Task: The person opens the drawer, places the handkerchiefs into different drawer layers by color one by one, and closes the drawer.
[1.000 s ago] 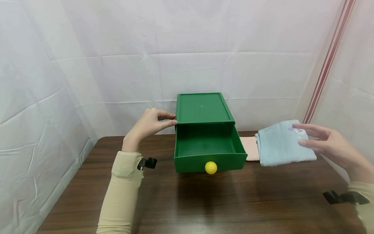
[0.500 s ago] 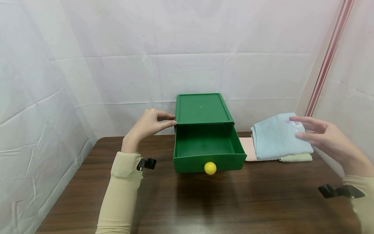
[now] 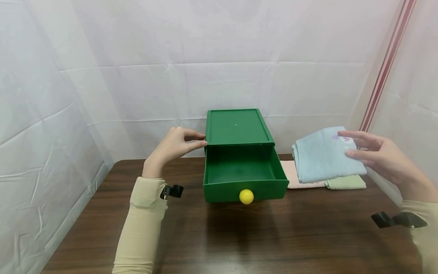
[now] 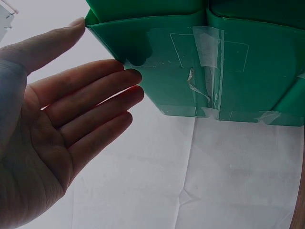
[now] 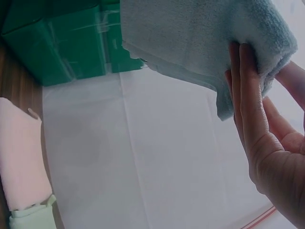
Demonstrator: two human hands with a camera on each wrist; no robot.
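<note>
A green box (image 3: 236, 127) stands at the back of the brown table (image 3: 239, 236), its drawer (image 3: 244, 175) with a yellow knob (image 3: 246, 196) pulled out and empty. My left hand (image 3: 202, 140) touches the box's left top edge; the left wrist view shows its fingers (image 4: 90, 105) straight against the box's side (image 4: 228, 62). My right hand (image 3: 352, 146) pinches a folded light blue towel (image 3: 325, 154) and holds it in the air, right of the drawer. In the right wrist view the fingers (image 5: 248, 95) lie under the towel (image 5: 190, 38).
A pink towel (image 3: 294, 175) and a pale green towel (image 3: 345, 183) lie on the table under the lifted one, right of the box. White sheeting walls stand behind and at both sides. A red-striped pole (image 3: 383, 72) rises at the right.
My right hand has lifted the light blue towel up off the pile and slightly left, uncovering the pale green towel. The left hand and the box have not moved.
</note>
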